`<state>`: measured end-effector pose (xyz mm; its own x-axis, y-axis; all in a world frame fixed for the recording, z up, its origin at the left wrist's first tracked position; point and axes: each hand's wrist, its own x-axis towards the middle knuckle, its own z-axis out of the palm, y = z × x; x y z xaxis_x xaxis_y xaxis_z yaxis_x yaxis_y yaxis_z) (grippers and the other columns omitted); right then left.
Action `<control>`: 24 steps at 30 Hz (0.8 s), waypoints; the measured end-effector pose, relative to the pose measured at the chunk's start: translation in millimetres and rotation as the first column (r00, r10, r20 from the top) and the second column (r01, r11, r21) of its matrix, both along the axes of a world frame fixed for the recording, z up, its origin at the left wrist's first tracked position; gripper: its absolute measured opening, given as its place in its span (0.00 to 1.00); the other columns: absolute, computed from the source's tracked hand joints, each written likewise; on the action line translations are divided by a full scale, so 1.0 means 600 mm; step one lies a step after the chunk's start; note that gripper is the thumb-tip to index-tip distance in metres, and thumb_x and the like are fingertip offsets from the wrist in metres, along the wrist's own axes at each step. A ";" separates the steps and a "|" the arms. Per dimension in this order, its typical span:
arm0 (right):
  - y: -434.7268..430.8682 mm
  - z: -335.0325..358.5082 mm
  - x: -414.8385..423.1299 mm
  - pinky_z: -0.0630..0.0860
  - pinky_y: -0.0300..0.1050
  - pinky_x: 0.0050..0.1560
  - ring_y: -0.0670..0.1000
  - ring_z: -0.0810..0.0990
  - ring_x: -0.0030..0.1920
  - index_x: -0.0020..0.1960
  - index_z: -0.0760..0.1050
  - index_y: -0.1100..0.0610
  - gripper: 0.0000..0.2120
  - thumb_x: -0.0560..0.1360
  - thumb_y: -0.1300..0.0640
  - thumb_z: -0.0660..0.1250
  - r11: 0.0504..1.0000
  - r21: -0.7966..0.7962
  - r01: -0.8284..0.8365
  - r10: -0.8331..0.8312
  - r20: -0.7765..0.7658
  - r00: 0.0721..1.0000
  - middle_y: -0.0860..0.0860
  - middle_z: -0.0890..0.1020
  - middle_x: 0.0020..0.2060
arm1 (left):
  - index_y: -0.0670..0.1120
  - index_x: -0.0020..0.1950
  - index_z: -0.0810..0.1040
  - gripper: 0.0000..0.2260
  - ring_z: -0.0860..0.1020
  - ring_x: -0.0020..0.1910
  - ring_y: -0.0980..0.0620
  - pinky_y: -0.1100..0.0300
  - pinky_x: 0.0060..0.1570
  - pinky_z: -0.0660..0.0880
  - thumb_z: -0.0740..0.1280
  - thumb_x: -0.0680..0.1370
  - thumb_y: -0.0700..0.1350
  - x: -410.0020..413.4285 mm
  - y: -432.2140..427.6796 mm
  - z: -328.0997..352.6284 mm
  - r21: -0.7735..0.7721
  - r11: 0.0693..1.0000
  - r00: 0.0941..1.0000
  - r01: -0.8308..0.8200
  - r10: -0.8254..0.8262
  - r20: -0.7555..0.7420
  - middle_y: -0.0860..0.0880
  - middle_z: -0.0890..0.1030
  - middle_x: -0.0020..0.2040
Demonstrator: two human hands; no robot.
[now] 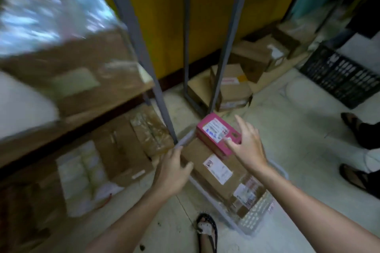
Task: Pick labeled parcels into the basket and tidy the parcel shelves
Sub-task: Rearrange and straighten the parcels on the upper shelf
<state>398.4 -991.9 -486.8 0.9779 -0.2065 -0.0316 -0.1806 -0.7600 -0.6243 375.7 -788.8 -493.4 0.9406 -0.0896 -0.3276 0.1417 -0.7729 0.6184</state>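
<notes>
A pink labeled box (213,132) lies on top of a brown labeled parcel (218,167) inside the white mesh basket (258,214) on the floor. My right hand (245,146) hovers at the pink box's near right corner with fingers spread; the thumb touches or nearly touches its edge. My left hand (174,170) is at the basket's far left corner, fingers curled around a thin grey marker-like stick (186,138). A second taped parcel (249,193) fills the basket's near end. The picture is motion-blurred.
The grey-posted parcel shelf (131,90) on the left holds brown cartons (67,61), with more under it (115,154). Boxes (232,86) sit on the floor by the yellow wall. A black crate (339,76) and a person's sandaled feet (353,148) are right.
</notes>
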 end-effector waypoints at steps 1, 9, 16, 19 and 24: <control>0.016 0.043 -0.014 0.63 0.47 0.64 0.55 0.67 0.65 0.74 0.58 0.53 0.34 0.73 0.51 0.69 1.000 -0.003 -0.013 0.013 0.013 1.000 0.55 0.71 0.66 | 0.49 0.71 0.62 0.23 0.64 0.67 0.48 0.55 0.64 0.64 0.62 0.77 0.50 -0.022 0.016 0.044 0.009 1.000 0.999 -0.024 0.023 0.021 0.48 0.67 0.69; 0.186 0.482 -0.057 0.69 0.54 0.61 0.60 0.71 0.62 0.69 0.66 0.60 0.30 0.71 0.54 0.71 0.998 -0.035 -0.060 0.069 0.425 0.902 0.59 0.76 0.61 | 0.46 0.66 0.70 0.17 0.68 0.66 0.49 0.64 0.60 0.61 0.63 0.76 0.45 -0.133 0.213 0.448 0.031 0.999 0.888 -0.040 0.021 0.460 0.47 0.72 0.65; 0.390 0.824 -0.103 0.71 0.54 0.57 0.63 0.75 0.57 0.62 0.71 0.63 0.22 0.71 0.57 0.71 0.968 -0.046 -0.247 0.203 0.722 0.662 0.62 0.78 0.54 | 0.47 0.62 0.74 0.15 0.73 0.61 0.51 0.63 0.57 0.68 0.65 0.76 0.43 -0.242 0.379 0.777 0.001 0.987 0.602 -0.163 0.098 0.793 0.48 0.76 0.62; 0.476 0.889 -0.121 0.70 0.53 0.60 0.60 0.74 0.60 0.64 0.71 0.61 0.24 0.71 0.55 0.71 0.929 -0.138 -0.343 0.332 0.720 0.609 0.60 0.77 0.59 | 0.49 0.63 0.73 0.15 0.74 0.60 0.52 0.63 0.54 0.72 0.65 0.76 0.47 -0.276 0.441 0.847 -0.047 0.964 0.524 -0.261 0.182 0.832 0.50 0.76 0.63; 0.567 0.935 -0.112 0.70 0.46 0.57 0.56 0.74 0.60 0.64 0.71 0.58 0.23 0.72 0.52 0.70 0.853 -0.182 -0.489 0.481 0.639 0.600 0.57 0.77 0.59 | 0.49 0.64 0.73 0.17 0.73 0.61 0.50 0.60 0.53 0.72 0.66 0.75 0.47 -0.288 0.534 0.901 -0.084 0.911 0.465 -0.404 0.283 0.839 0.48 0.75 0.65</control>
